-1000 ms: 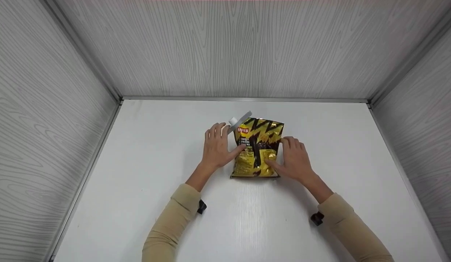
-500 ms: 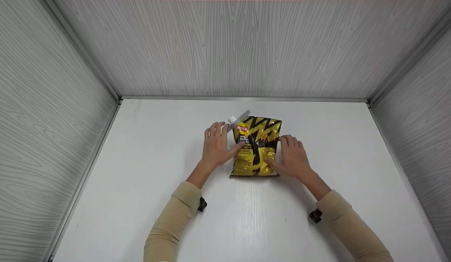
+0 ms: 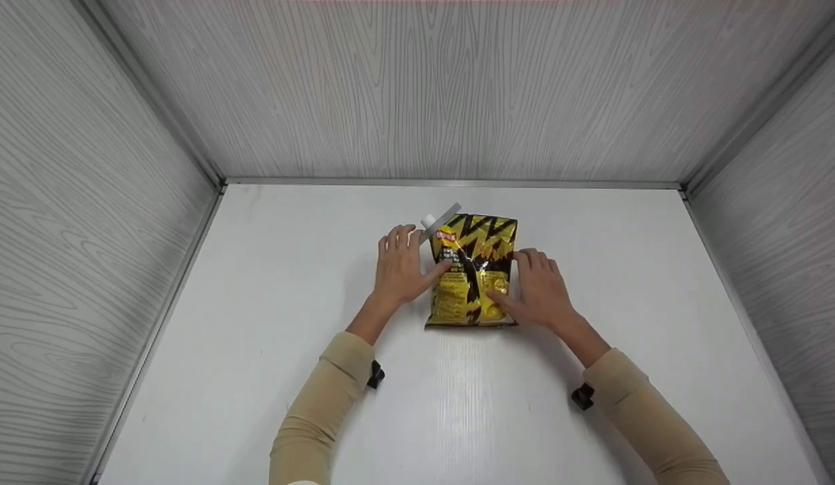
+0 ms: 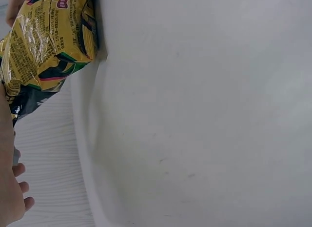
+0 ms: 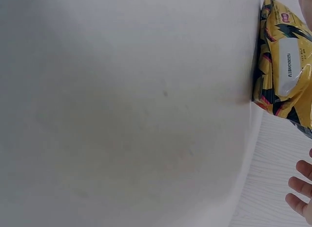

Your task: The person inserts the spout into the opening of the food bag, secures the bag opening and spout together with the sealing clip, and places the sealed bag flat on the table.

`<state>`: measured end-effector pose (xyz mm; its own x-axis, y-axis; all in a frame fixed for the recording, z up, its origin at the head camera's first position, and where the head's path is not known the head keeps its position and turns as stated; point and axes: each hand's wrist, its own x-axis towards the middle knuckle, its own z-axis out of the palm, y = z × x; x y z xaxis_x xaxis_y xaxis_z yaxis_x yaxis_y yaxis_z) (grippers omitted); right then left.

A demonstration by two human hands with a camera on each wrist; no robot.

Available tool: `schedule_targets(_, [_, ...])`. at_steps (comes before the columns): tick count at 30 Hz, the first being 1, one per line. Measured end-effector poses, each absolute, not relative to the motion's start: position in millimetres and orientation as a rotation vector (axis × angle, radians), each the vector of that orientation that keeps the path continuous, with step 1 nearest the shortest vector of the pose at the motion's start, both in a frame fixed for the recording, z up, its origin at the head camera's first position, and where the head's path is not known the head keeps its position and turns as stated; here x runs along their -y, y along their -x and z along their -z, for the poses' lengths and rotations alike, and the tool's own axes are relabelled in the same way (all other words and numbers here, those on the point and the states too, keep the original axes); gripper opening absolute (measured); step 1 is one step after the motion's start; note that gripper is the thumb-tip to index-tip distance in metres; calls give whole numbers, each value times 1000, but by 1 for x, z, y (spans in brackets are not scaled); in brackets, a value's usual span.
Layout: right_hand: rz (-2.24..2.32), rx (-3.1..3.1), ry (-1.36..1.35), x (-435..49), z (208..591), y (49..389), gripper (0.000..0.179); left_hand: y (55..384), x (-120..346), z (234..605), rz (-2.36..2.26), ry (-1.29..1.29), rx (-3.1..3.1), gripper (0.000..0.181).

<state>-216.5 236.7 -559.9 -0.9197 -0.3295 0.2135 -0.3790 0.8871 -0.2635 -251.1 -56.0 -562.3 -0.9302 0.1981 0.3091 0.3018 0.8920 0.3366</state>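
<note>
A yellow and black bag of chips [image 3: 481,276], with a red logo, stands upright or leans back on the white table. My left hand [image 3: 398,269] is along its left edge. The left thumb touches the bag's front, and the fingers stretch upward beside a grey bar [image 3: 446,219] with a short white cylinder on it. Along the right edge, my right hand [image 3: 542,289] has its thumb on the lower front and relaxed fingers by the side. In the left wrist view the bag [image 4: 48,41] overlaps part of the hand. A white label shows on the bag [image 5: 273,34] in the right wrist view.
The white table [image 3: 451,417] has grey wood-grain panels around it: a back wall [image 3: 417,94], a left wall [image 3: 74,222] and a right wall [image 3: 781,222]. A dark wrist camera [image 3: 375,374] sits under the left sleeve, another camera [image 3: 582,397] under the right.
The bag's top has shifted slightly left and back, and its top edge looks more level. Both hands have moved a little with it, their placement on the bag much the same.
</note>
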Motion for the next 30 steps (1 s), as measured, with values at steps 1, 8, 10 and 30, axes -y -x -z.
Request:
schedule_targets(1, [-453, 2895, -548, -237, 560, 217, 95, 251, 56, 563, 557, 373, 2797, 94])
schedule_targets(8, [-452, 2922, -529, -236, 560, 219, 96, 254, 55, 563, 553, 363, 2827, 96])
schedule_targets(10, [-442, 2933, -522, -235, 560, 220, 96, 256, 55, 564, 551, 364, 2836, 96])
schedule_targets(30, [-424, 2984, -556, -234, 564, 229, 97, 268, 57, 572, 436, 355, 2901, 96])
